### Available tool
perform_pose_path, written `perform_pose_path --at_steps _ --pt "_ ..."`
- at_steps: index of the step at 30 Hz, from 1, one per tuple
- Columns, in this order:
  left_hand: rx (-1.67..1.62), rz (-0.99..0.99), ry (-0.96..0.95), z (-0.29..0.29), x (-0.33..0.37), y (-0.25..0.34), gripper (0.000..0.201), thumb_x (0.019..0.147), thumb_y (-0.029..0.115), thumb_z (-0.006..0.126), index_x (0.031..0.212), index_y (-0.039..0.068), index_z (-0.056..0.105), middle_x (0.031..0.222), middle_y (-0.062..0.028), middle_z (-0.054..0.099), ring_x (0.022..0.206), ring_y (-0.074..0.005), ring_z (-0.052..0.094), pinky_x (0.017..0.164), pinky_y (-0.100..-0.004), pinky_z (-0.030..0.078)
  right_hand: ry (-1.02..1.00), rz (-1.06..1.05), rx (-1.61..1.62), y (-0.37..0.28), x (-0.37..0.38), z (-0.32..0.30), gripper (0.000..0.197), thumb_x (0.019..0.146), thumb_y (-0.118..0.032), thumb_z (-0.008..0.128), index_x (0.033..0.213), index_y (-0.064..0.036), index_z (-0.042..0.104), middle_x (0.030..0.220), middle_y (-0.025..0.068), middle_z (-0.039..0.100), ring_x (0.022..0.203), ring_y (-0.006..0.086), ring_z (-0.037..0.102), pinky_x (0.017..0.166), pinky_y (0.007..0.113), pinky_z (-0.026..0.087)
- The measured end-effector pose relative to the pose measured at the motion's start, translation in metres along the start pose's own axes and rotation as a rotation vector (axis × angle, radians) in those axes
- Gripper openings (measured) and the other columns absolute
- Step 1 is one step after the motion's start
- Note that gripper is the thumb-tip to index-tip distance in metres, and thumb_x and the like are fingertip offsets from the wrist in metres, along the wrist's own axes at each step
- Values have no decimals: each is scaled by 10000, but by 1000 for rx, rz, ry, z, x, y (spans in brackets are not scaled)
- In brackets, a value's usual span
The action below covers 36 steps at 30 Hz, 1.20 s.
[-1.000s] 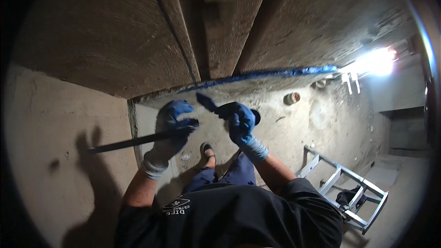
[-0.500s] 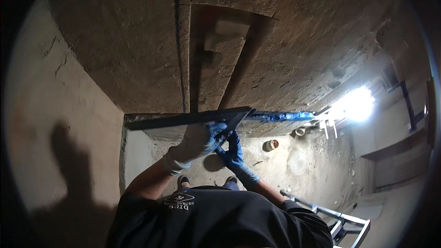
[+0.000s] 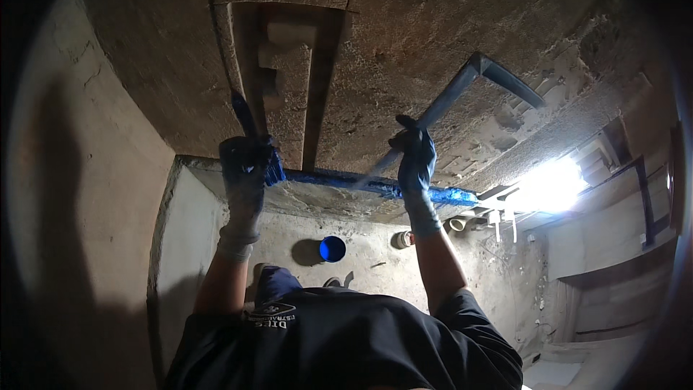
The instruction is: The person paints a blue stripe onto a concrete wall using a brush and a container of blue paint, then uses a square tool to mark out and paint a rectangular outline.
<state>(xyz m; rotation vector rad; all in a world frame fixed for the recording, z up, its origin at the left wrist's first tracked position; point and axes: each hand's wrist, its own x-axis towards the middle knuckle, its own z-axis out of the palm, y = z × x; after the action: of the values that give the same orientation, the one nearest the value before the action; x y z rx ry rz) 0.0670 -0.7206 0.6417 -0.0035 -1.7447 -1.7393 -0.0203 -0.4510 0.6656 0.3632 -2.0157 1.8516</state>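
Observation:
My gloved left hand [image 3: 244,166] is closed around a paintbrush [image 3: 275,170]; its bristles are blue, and a dark blue handle-like part sticks up past the fingers toward the wall. My gloved right hand [image 3: 416,155] grips a grey L-shaped square [image 3: 453,94] by its long arm. The square's corner points up and its shorter arm slopes to the right, in front of the wall. Both hands are raised at about the height of a blue-coated strip [image 3: 346,182] along the wall's lower edge. Beyond my left hand, dark bands [image 3: 321,79] form a frame-like shape on the rough wall [image 3: 404,43].
A blue-lined bucket [image 3: 332,248] stands on the floor [image 3: 303,227] before me, with a small container [image 3: 403,240] to its right. A bright lamp [image 3: 552,185] shines at right beside pale pipes [image 3: 498,220]. A plastered side wall [image 3: 108,209] rises at left.
My hands have moved apart; earlier both were together at the square. It has swung up to the right in my right hand. My left hand now shows the brush, and the bucket is uncovered.

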Motion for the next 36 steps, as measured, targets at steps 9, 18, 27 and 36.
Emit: perform_pose_path --at_steps 9,18,27,36 --pt "-181 -145 -28 -27 13 -1 402 846 109 631 1228 51 519 1181 -65 573 1032 -145 548 955 -294 416 -119 -336 -483 -32 53 32 199 878 -162 618 1048 -59 618 874 92 658 782 177 636 707 302 506" --pt "-136 -260 -19 -60 12 -32 391 904 270 584 1234 66 539 1187 -61 565 1082 -171 506 976 -321 364 -160 -211 -471 -30 85 68 231 872 -94 622 1088 -27 574 843 65 645 702 99 608 606 263 502" --pt "70 -143 155 -55 -12 -30 315 903 208 589 1174 48 592 1136 -63 613 1065 -165 552 946 -300 415 -143 -470 -543 -8 118 59 172 866 -116 637 1005 -16 628 839 58 666 717 100 619 626 266 509" --pt "-32 -247 244 -45 -28 -25 359 920 298 574 1180 51 561 1064 -10 580 965 -123 508 854 -273 400 -122 -518 -550 -28 126 64 176 850 -203 629 979 -86 655 839 136 660 740 284 659 640 357 522"
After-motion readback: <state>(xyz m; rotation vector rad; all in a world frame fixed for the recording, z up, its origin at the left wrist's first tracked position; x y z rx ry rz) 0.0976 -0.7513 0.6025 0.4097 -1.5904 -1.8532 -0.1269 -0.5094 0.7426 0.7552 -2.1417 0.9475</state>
